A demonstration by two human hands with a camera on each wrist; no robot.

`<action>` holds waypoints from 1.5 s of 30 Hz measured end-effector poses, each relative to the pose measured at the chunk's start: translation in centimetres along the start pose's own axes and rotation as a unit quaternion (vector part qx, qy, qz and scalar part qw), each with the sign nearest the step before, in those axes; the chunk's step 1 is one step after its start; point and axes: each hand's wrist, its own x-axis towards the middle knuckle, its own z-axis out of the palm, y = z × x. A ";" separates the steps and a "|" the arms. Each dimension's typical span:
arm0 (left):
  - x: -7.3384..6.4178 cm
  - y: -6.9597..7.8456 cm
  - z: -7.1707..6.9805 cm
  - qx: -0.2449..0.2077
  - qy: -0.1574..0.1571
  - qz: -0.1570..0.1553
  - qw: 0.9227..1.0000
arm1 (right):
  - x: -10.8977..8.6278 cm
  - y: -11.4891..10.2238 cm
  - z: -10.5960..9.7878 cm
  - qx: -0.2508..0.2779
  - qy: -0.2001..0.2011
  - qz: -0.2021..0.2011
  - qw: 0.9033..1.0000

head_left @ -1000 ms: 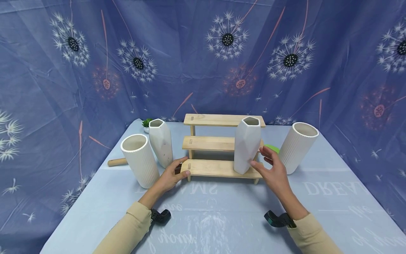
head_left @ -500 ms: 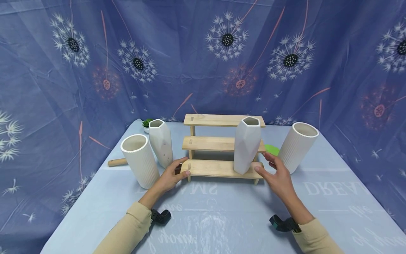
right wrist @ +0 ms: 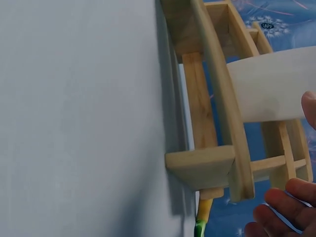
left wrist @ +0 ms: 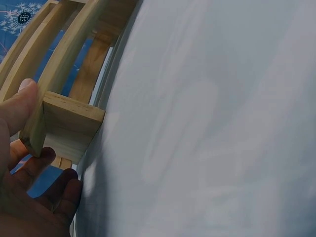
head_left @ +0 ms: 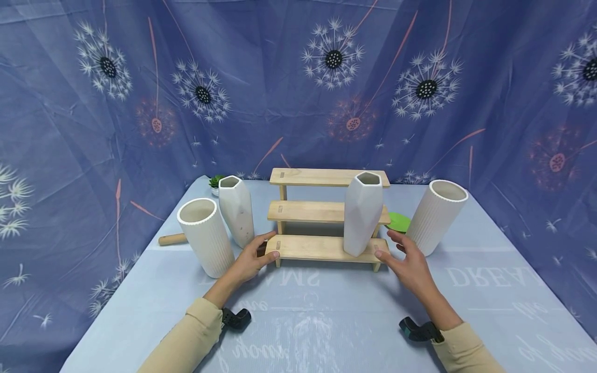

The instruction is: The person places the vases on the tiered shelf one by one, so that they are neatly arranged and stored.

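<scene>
A three-tier wooden shelf [head_left: 308, 247] stands mid-table. On the right part of its lowest board is a white faceted vase [head_left: 363, 215], upright. My left hand [head_left: 249, 261] holds the left end of that lowest board. In the left wrist view, the thumb [left wrist: 19, 106] lies against the board's edge while the fingers curl round its end. My right hand [head_left: 409, 261] hovers by the board's right end, thumb and fingers spread apart. A gap shows between those fingers [right wrist: 289, 207] and the wood in the right wrist view. Nothing lies in its grasp.
On the left are another faceted vase [head_left: 237, 212], a ribbed white vase [head_left: 207, 243], a wooden handle [head_left: 172, 238] and a small potted plant [head_left: 216, 180]. Another ribbed vase [head_left: 438, 217] stands beyond the right hand, beside a flat green object [head_left: 398, 221]. A patterned blue curtain [head_left: 261, 77] hangs behind.
My right hand has moved away from the vase on the shelf, slightly right and down toward the lowest board's end. The left hand and the vase have stayed put.
</scene>
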 end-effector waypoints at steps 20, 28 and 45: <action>-0.2 0.1 0.0 -0.012 -0.001 -0.001 1.000 | 0.5 1.8 0.1 -0.024 -0.049 0.002 0.999; -0.2 0.2 0.0 -0.018 0.000 -0.005 1.000 | 0.8 2.4 0.3 -0.028 -0.058 -0.014 0.998; -0.2 0.2 0.1 -0.014 0.000 0.005 1.000 | 1.2 2.6 0.6 -0.033 -0.078 0.000 0.996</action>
